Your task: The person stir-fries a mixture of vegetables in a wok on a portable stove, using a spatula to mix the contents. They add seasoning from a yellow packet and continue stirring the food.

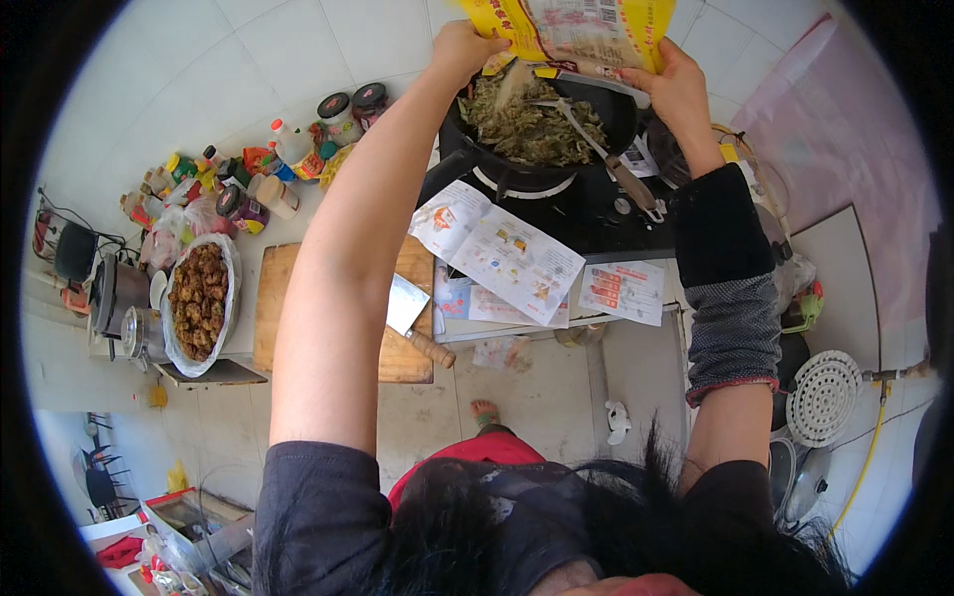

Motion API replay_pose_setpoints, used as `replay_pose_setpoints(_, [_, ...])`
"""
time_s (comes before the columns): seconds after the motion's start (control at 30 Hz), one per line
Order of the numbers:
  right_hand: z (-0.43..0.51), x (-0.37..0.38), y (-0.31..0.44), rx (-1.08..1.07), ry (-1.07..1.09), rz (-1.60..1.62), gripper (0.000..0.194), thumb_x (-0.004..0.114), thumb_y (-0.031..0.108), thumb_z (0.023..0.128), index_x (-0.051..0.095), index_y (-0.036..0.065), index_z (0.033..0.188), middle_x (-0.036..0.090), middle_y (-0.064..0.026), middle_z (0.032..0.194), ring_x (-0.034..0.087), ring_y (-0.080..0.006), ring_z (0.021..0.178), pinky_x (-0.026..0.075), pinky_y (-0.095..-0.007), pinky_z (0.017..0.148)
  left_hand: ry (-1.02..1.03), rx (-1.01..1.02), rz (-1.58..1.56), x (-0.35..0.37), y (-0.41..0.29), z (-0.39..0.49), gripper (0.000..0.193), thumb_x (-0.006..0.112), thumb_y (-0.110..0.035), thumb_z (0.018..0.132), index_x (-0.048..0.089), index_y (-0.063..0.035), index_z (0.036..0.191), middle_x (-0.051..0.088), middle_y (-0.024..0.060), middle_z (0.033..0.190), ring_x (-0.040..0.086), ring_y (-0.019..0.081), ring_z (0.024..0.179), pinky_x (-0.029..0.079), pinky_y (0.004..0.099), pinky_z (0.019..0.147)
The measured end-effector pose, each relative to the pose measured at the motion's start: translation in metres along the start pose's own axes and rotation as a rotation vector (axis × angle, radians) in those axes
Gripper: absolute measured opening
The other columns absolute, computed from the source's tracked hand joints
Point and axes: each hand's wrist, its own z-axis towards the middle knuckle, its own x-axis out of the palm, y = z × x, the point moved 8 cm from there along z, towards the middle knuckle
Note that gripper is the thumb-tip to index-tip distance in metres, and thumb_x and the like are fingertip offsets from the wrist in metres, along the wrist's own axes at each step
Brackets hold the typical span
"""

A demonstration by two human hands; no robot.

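Note:
A yellow printed plastic bag is tilted over a black wok on a gas stove, and pale powder or fine grains fall from it. My left hand grips the bag's left side; my right hand holds its right edge. Dark green chopped leafy food fills much of the wok. A spatula rests in the food, its brown handle lying across the rim towards the front right. The wok's own handle points to the lower left.
Printed leaflets lie on the stove's front edge. A cleaver rests on a wooden cutting board, its handle past the edge. Farther left are an oval dish of browned food, jars and bottles. A perforated disc is at right.

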Motion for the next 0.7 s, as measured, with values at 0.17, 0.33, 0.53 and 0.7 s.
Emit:
replay_pose_setpoints(0.17, [-0.010, 0.004, -0.023, 0.173, -0.089, 0.256, 0.037, 0.077, 0.015, 0.076, 0.062, -0.002, 0.105, 0.070, -0.0129, 0.096, 0.067, -0.0218, 0.086, 0.050, -0.0328, 0.076, -0.078, 0.120, 0.054, -0.003, -0.023, 0.005, 0.022, 0.072, -0.016, 0.081, 0.070, 0.0012, 0.093, 0.070, 0.0105, 0.085, 0.066, 0.0175, 0.076, 0.052, 0.0331, 0.068])
replay_pose_setpoints(0.33, [-0.054, 0.026, -0.047, 0.425, -0.345, 0.854, 0.038, 0.070, -0.008, 0.079, 0.056, -0.004, 0.114, 0.065, -0.0113, 0.109, 0.064, -0.0192, 0.093, 0.051, -0.0285, 0.081, -0.095, 0.362, 0.458, -0.001, -0.097, 0.037, 0.023, 0.061, -0.026, 0.081, 0.071, -0.0057, 0.079, 0.068, 0.0181, 0.076, 0.068, 0.0324, 0.073, 0.052, 0.0421, 0.067])
replay_pose_setpoints(0.53, [-0.079, 0.054, -0.037, 0.529, -0.522, 1.435, 0.040, 0.064, -0.006, 0.086, 0.052, 0.000, 0.123, 0.061, -0.0113, 0.120, 0.061, -0.0215, 0.104, 0.051, -0.0337, 0.090, -0.324, 0.675, 0.053, -0.014, -0.185, 0.017, 0.038, 0.062, -0.035, 0.082, 0.067, -0.0028, 0.103, 0.069, 0.0213, 0.094, 0.066, 0.0341, 0.090, 0.052, 0.0414, 0.079])
replay_pose_setpoints(0.7, [-0.070, 0.067, -0.012, 0.332, -0.327, 1.727, 0.043, 0.060, 0.002, 0.092, 0.049, 0.008, 0.133, 0.057, -0.0066, 0.129, 0.057, -0.0195, 0.113, 0.050, -0.0366, 0.096, -0.242, 0.403, -0.134, 0.003, -0.171, -0.012, 0.050, 0.074, -0.040, 0.076, 0.065, -0.0033, 0.109, 0.069, 0.0168, 0.095, 0.066, 0.0299, 0.086, 0.052, 0.0403, 0.077])
